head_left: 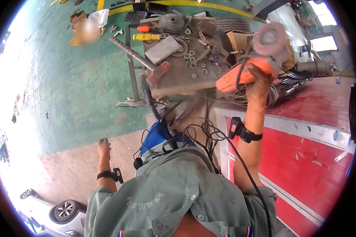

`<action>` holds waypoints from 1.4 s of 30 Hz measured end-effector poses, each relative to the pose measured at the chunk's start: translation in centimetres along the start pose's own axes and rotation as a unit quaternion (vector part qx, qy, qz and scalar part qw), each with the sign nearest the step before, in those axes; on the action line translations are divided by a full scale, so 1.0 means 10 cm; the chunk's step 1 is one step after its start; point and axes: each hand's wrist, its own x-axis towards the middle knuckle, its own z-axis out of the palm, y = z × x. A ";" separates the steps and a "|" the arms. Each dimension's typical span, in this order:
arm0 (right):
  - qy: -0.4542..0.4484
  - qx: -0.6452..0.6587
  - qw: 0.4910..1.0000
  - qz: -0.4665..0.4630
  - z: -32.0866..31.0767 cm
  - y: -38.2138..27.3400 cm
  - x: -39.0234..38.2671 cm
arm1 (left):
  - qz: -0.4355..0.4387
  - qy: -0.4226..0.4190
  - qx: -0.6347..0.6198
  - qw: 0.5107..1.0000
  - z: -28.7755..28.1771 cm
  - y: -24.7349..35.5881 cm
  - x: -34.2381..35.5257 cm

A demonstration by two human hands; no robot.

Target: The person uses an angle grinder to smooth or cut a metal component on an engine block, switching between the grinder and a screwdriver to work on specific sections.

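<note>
Well, the red cabinet (300, 158) stands beside the cluttered tabletop (178, 82); at that tabletop's right end there's the orange angle grinder (263, 63), held aloft, the right hand (259, 82) wrapped around it; the left hand (104, 146) hangs well apart, loosely curled; metal washers (192, 59) lie scattered.
</note>
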 end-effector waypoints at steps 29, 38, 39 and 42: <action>-0.222 0.629 0.744 0.032 -1.15 -1.01 -3.00 | 0.749 -0.365 0.089 0.546 1.43 1.37 -3.83; -0.188 0.526 0.829 0.003 -0.23 -0.85 -3.76 | 0.633 -0.311 0.046 0.707 -0.14 0.62 -2.68; -0.163 0.486 0.859 -0.013 -0.10 -0.80 -3.86 | 0.660 -0.265 0.031 0.702 -0.42 0.58 -2.48; -0.004 0.300 0.951 -0.074 0.34 -0.71 -4.20 | 0.674 -0.121 0.017 0.729 -1.31 0.52 -2.11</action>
